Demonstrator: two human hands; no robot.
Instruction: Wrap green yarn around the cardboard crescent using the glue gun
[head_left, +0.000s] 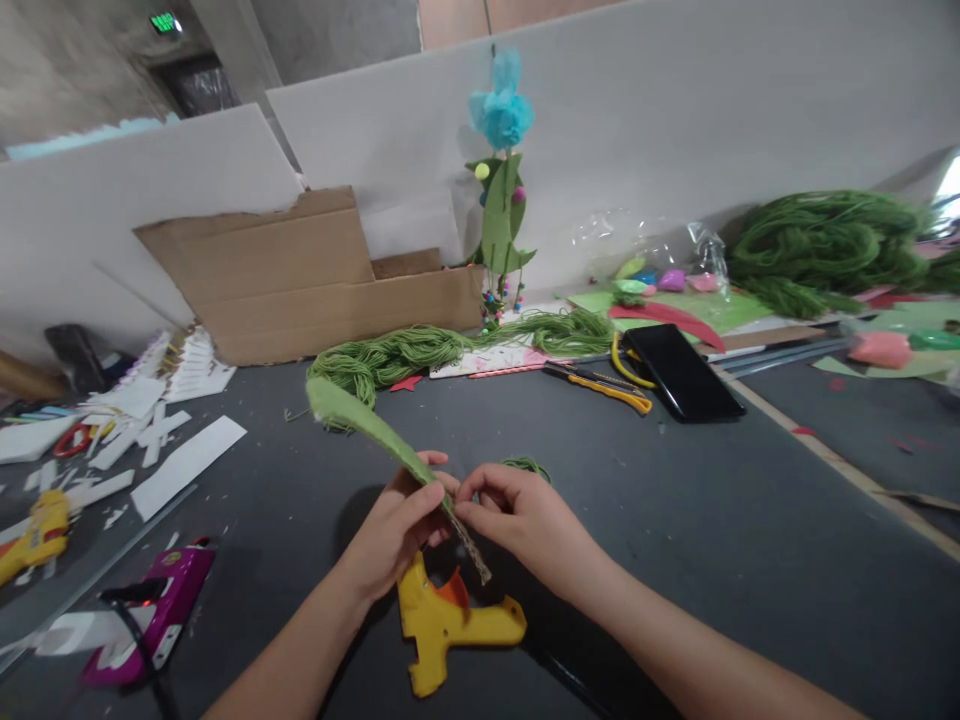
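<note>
My left hand point(401, 525) is closed round the base of a long green felt leaf point(360, 415), which points up and to the left. A thin brown stem point(472, 552) sticks out below the fingers. My right hand point(514, 510) is beside it in a pinch at the stem's upper part; what lies between its fingertips is too small to make out. Just below both hands a yellow glue gun point(442, 630) lies on the dark table point(697, 560).
Behind are green yarn point(382, 355), cardboard point(285, 275), a blue flower piece point(502, 115), a yellow-handled cutter point(611, 392) and a black phone point(681, 372). At left lie a purple power strip point(161, 610), paper scraps point(187, 465) and another glue gun point(41, 535).
</note>
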